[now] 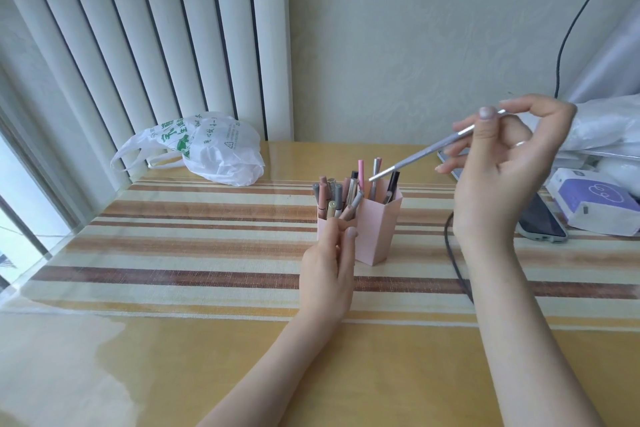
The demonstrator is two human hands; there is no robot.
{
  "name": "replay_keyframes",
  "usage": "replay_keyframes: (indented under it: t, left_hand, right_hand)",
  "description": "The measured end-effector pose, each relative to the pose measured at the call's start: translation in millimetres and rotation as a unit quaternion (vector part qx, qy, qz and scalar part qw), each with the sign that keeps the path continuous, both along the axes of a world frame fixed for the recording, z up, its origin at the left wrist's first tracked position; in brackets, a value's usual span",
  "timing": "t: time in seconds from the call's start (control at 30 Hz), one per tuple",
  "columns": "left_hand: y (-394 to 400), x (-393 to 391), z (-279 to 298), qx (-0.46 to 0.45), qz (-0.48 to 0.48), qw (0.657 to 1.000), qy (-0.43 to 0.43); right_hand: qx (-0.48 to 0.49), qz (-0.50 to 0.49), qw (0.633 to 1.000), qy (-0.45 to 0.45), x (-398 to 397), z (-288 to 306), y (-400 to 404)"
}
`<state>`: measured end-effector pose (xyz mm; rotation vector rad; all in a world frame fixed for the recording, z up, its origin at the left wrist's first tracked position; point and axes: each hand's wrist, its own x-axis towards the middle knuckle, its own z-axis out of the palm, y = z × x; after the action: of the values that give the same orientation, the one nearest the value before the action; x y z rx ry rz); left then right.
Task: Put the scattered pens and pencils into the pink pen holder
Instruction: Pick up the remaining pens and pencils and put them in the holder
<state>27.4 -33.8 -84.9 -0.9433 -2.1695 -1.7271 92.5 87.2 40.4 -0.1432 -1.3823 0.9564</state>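
The pink pen holder (377, 229) stands upright on the striped table mat, with several pens and pencils (337, 196) sticking out of its two compartments. My left hand (329, 267) grips the holder's near left side, fingers wrapped on its wall. My right hand (502, 166) is raised to the right of the holder and pinches a thin silver-grey pen (426, 152). The pen slants down to the left, its tip just above the holder's taller right compartment.
A white plastic bag (207, 149) with green print lies at the back left. A phone (540, 218), a purple and white box (595, 204) and a black cable (457, 267) lie on the right. White vertical blinds and the wall stand behind the table.
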Motion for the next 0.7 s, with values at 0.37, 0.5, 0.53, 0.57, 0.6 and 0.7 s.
replay_keyframes:
  t: [0.37,0.5,0.53,0.57,0.6,0.7]
  left_hand:
    - [2.0,-2.1,-3.2,-0.005,-0.007,1.0,-0.01]
    - [2.2,-2.3,-3.3,-0.006,-0.012,1.0,-0.006]
    - [2.3,-2.3,-3.4,-0.006,-0.012,1.0,-0.007]
    - [2.4,-2.4,-3.4,-0.005,-0.012,1.0,-0.008]
    - [2.6,-2.8,-3.8,-0.006,-0.012,1.0,-0.01]
    - [3.0,-3.1,-4.6,-0.012,-0.011,1.0,-0.013]
  right_hand:
    - [0.078,-0.005,0.973,-0.217,-24.5,-33.7,14.1]
    - [0.095,0.071,0.938,-0.326,-34.9,-49.1,9.6]
    - [0.092,0.074,0.94,-0.321,-35.6,-49.8,8.6]
    - [0.09,0.075,0.942,-0.314,-35.4,-49.3,7.6]
    - [0.087,0.077,0.945,-0.307,-35.1,-49.0,7.6]
    - [0.076,0.072,0.947,-0.304,-34.8,-48.8,9.6]
